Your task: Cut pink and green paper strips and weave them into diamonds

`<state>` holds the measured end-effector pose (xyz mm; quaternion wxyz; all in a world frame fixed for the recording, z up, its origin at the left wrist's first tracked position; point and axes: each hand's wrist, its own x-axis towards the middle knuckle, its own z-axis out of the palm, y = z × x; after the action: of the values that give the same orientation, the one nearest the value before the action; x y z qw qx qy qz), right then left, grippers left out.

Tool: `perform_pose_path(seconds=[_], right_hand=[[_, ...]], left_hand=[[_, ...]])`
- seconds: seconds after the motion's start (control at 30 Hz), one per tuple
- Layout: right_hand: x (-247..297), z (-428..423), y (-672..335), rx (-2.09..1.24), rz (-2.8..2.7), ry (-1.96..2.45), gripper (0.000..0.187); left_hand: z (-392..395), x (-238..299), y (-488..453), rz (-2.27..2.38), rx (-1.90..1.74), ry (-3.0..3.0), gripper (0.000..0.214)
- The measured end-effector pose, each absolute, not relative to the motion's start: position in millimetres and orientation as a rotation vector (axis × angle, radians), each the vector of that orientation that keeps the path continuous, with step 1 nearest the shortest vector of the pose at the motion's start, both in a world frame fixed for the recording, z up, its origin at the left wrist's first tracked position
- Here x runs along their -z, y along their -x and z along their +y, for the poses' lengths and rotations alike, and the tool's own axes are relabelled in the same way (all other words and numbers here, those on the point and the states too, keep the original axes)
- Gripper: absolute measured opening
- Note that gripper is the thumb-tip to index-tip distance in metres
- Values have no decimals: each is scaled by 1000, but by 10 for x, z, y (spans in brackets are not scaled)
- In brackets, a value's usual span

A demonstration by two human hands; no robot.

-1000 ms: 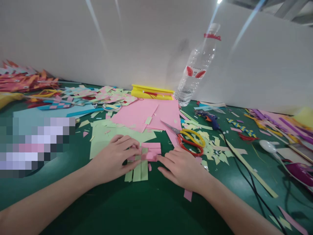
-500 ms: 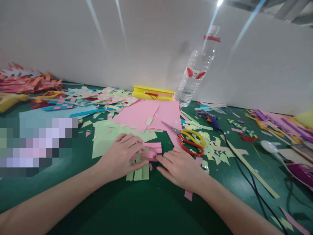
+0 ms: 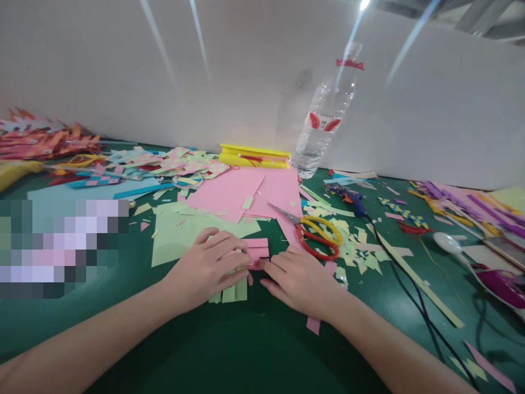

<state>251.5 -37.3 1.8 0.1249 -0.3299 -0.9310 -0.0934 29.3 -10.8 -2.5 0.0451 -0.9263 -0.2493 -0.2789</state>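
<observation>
Crossed paper strips lie flat on the dark green table in front of me, pink strips (image 3: 258, 246) running sideways and light green strips (image 3: 234, 293) running toward me. My left hand (image 3: 211, 268) rests over them, fingers stretched out and thumb apart, covering much of the crossing. My right hand (image 3: 303, 282) is open at the right end of the pink strips; its index fingertip touches or nearly touches them, and its thumb stands apart. Just beyond this hand lie scissors (image 3: 319, 235) with one yellow and one red handle loop.
Pink sheets (image 3: 279, 189) and a light green sheet (image 3: 172, 232) lie behind my hands. A plastic bottle (image 3: 324, 115) leans against the wall. Right are paper scraps, a blue glue gun (image 3: 348, 198) with a black cord, and a purple-handled tool (image 3: 502, 282). Folded yellow paper (image 3: 254, 160) lies behind.
My left fingers have slid slightly right across the strips, covering more of the pink and green crossing. My right hand stays nearly still. The whole view has shifted a little.
</observation>
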Motion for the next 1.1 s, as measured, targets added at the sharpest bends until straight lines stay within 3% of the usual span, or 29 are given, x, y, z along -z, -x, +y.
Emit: perform_pose_path(seconds=[0.4, 0.77, 1.1], right_hand=[[-42, -360, -2502, 342, -2703, 888, 24], [-196, -270, -2745, 562, -2305, 860, 19], [-171, -258, -2739, 444, -2324, 860, 18]], left_hand=[[-151, 13, -365, -784, 750, 2669, 16], [-113, 10, -349, -891, 1016, 2772, 12], [-82, 37, -340, -867, 867, 2854, 15]])
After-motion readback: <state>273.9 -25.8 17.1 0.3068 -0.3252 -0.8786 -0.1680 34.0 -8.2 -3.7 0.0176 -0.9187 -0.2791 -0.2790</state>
